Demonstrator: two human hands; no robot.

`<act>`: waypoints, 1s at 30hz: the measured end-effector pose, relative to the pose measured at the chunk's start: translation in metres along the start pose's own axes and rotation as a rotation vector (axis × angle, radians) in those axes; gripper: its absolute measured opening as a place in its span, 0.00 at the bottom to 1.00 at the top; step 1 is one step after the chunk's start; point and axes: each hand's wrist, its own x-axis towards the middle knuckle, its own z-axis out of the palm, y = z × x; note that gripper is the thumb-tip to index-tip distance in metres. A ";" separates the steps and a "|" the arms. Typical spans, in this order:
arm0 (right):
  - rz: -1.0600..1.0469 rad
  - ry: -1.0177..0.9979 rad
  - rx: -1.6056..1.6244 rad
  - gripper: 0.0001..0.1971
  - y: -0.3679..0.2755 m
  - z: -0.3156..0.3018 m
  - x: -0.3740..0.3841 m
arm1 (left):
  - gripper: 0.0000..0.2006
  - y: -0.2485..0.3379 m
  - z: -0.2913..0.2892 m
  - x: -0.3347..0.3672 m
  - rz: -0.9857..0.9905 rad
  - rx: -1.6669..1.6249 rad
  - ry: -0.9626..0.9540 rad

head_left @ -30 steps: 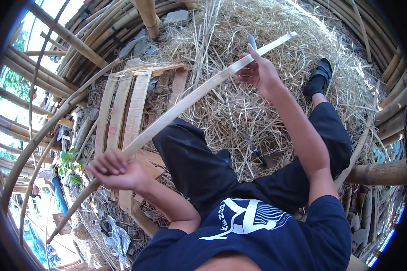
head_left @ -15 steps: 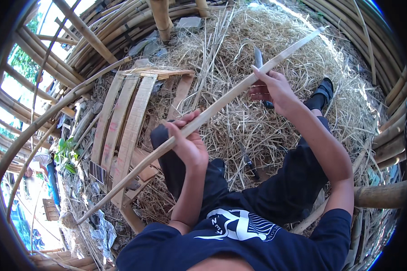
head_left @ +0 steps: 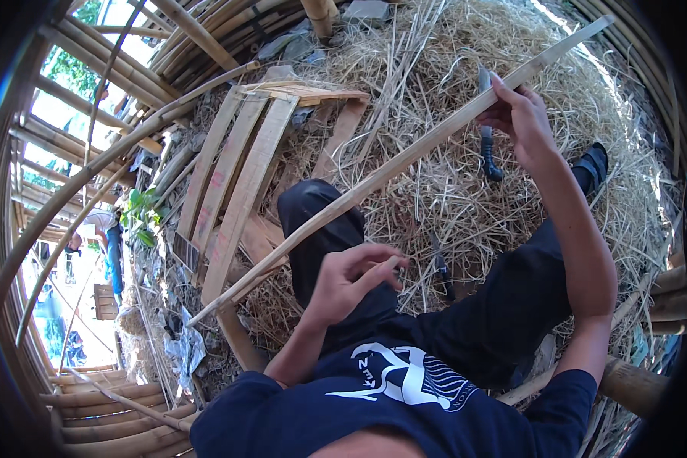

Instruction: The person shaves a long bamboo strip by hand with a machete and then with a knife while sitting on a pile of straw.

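Observation:
A long, pale strip of split bamboo or wood [head_left: 404, 156] slants from the lower left, over my raised left knee, to the upper right. Near its upper end my right hand [head_left: 523, 118] pinches it between thumb and fingers. My left hand [head_left: 351, 278] is off the strip, in front of my lap, with thumb and fingertips drawn together. A small pale spot shows at the thumb tip; whether it is a sliver or the nail I cannot make out. Behind my right hand a knife with a dark handle [head_left: 491, 159] lies on the straw, its blade partly covered.
Several flat wooden slats [head_left: 240, 183] lie joined in a frame to the left. Another dark-handled tool [head_left: 442, 271] rests in the straw between my legs. Straw [head_left: 427, 206] covers the ground. Bamboo poles [head_left: 114, 65] and a bamboo post [head_left: 633, 385] stand around me.
My left hand has let go of the strip and drawn back toward my lap, its fingers closing. My right hand still holds the strip. The whole view has shifted, uncovering the knife's handle.

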 end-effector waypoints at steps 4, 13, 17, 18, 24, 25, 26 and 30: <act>-0.037 0.034 -0.026 0.14 0.003 -0.001 0.007 | 0.06 0.011 -0.033 -0.018 0.390 0.578 0.614; -0.137 0.105 -0.015 0.14 -0.004 -0.018 0.017 | 0.15 0.019 -0.098 -0.047 -0.227 1.177 0.532; -0.189 0.189 0.070 0.13 -0.004 -0.024 0.024 | 0.14 0.010 -0.105 -0.051 -0.123 1.128 0.578; -0.175 0.209 0.050 0.14 -0.003 -0.034 0.033 | 0.13 0.012 -0.102 -0.049 -0.041 1.119 0.582; -0.183 0.299 0.040 0.17 -0.001 -0.061 0.048 | 0.11 0.027 -0.069 -0.039 0.089 1.085 0.416; -0.188 0.322 0.009 0.17 -0.001 -0.066 0.049 | 0.11 0.029 -0.063 -0.037 0.119 1.086 0.378; -0.188 0.331 0.008 0.17 0.000 -0.072 0.051 | 0.10 0.030 -0.057 -0.033 0.106 1.046 0.371; -0.101 0.305 -0.016 0.20 0.001 -0.084 0.048 | 0.09 0.024 -0.041 -0.020 0.141 0.983 0.398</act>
